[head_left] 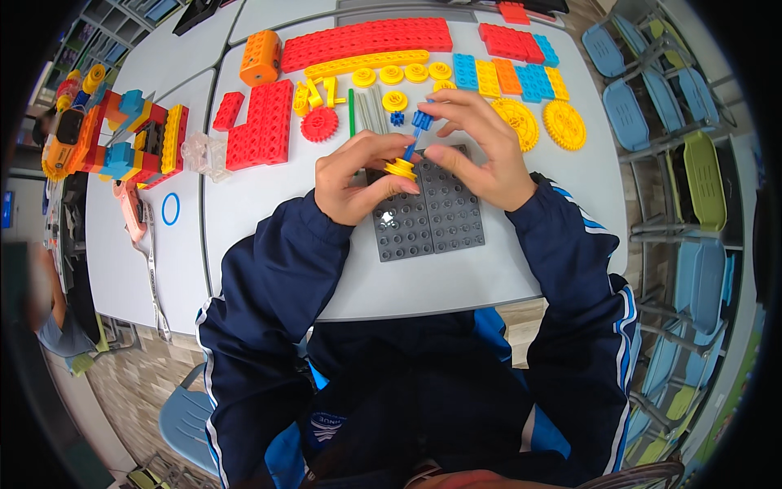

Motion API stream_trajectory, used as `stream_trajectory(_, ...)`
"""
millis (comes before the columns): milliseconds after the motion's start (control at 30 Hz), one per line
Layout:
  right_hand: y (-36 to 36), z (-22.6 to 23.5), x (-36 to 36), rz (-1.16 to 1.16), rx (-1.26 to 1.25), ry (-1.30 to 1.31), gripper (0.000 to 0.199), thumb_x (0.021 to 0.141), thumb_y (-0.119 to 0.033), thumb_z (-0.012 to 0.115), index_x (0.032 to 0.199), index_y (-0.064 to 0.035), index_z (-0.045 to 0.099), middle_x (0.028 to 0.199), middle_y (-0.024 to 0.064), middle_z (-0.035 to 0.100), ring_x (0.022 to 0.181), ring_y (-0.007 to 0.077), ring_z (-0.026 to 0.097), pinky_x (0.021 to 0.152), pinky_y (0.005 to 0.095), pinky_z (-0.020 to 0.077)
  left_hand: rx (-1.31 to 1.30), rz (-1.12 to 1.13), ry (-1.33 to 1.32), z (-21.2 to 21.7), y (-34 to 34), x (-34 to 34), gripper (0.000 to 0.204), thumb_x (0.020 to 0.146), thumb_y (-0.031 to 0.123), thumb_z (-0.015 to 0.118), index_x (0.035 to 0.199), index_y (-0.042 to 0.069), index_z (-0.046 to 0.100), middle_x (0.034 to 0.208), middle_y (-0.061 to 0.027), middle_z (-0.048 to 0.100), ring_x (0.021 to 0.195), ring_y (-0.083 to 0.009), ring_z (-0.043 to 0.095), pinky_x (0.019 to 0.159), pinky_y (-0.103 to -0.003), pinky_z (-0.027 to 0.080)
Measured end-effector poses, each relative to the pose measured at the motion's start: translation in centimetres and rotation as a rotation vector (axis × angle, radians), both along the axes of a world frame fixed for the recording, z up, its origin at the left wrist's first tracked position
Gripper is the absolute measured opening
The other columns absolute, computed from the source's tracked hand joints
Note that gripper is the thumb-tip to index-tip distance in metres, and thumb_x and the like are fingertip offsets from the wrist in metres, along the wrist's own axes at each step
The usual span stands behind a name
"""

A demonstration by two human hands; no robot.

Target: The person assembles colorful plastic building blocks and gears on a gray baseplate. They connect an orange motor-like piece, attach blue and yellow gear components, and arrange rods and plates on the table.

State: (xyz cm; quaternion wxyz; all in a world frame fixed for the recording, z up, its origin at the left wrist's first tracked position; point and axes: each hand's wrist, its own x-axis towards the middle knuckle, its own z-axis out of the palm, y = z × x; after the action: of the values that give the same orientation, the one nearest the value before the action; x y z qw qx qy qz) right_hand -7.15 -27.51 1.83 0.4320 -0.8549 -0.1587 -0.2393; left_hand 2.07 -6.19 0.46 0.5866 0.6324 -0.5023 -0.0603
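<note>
Holding: a person seated at a white table (521, 269) works two bare hands close together over a pair of dark grey studded baseplates (429, 213).
Left hand: the left hand (358, 175) has its fingers curled and pressed together, pinching a small yellow wheel (401, 169) that sits at the lower end of a thin blue axle (413, 145).
Right hand: the right hand (481, 151) is arched over the axle, fingertips pinching a little blue gear (421, 120) at the axle's upper end; thumb near the shaft.
Where the piece is: the axle assembly is raised just above the near edge of the baseplates, tilted, not resting on them.
Nearby parts: a small blue gear (397, 119), a red gear (319, 125), yellow wheels (391, 75), a green rod (352, 112) and two large yellow gears (542, 124) lie just beyond the hands.
Farther back: red beams (366, 41), an orange block (261, 57) and a coloured built model (114, 138) at far left.
Risk, slipping: the wheel looks only lightly pinched, so pushing along the axle could pop it off and send it rolling across the table.
Risk, bending: pressing off-line on the tilted thin axle may jam the gear or flex the shaft.
Risk, scatter: the right wrist hovers near loose gears; a sudden slip could knock them.
</note>
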Motion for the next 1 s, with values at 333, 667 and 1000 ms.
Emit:
stream_trajectory(333, 1.1, -0.2, 0.0, 0.134, 0.181, 0.212, 0.082, 0.073, -0.013, 0.085, 0.144, -0.0086, 0.044, 0.146, 0.0136, 0.043, 0.134, 0.0282, 0.048, 0.108, 0.0389, 0.045, 0.012, -0.043, -0.113, -0.2, -0.1, 0.4, 0.048, 0.082, 0.005, 0.079, 0.127, 0.0, 0.064, 0.1, -0.013, 0.07, 0.085, -0.0187, 0.069, 0.07, -0.028, 0.057)
stream_trajectory(667, 0.6, -0.3, 0.3, 0.171, 0.371, 0.163, 0.07, 0.067, -0.002, 0.086, 0.13, -0.0052, 0.055, 0.136, 0.0111, 0.05, 0.128, 0.0231, 0.053, 0.109, 0.0374, 0.0455, 0.036, 0.067, -0.286, 0.9, -0.6, 0.0, 0.039, 0.085, 0.011, 0.073, 0.121, 0.0, 0.066, 0.105, -0.0161, 0.07, 0.086, -0.03, 0.067, 0.072, -0.034, 0.055)
stream_trajectory(1000, 1.1, -0.6, 0.0, 0.126, 0.377, 0.141, 0.057, 0.064, 0.005, 0.082, 0.117, -0.0027, 0.065, 0.123, 0.0094, 0.058, 0.112, 0.0193, 0.062, 0.098, 0.0327, 0.0514, -0.035, 0.012, -0.435, 0.2, -0.7, 0.8, 0.028, 0.083, 0.009, 0.072, 0.109, -0.001, 0.07, 0.096, -0.0119, 0.072, 0.083, -0.0286, 0.067, 0.072, -0.034, 0.055)
